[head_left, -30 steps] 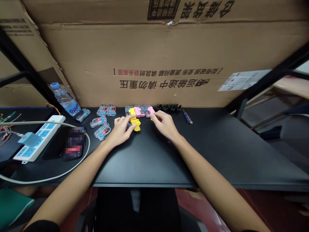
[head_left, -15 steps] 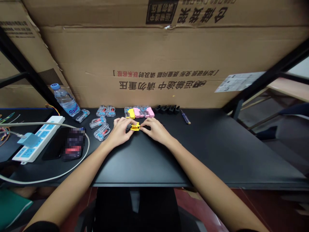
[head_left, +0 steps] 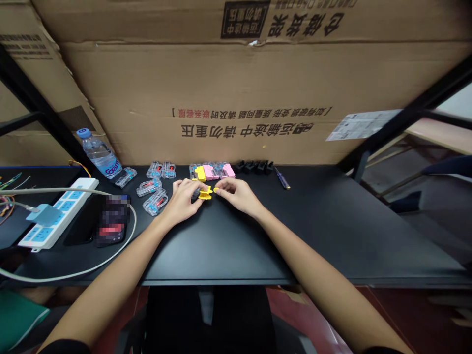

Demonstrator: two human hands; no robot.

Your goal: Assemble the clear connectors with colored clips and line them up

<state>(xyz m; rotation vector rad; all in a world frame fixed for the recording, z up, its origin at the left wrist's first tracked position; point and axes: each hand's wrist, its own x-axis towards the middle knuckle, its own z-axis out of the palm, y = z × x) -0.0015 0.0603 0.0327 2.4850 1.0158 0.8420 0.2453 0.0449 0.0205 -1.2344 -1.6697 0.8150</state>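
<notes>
Head view: left hand (head_left: 181,200) pinches yellow part (head_left: 205,193) on black surface (head_left: 332,231); right hand (head_left: 238,195) pinches small yellow piece (head_left: 216,190) at its 3 o'clock.

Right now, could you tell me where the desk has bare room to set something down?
Bare: the black desk right of the screwdriver, and the front strip below both hands. Crowded: the back row of clear parts, and the left by the power strip.

Upside-down Chinese print — black, some red — on the cardboard box (head_left: 236,98)
</notes>
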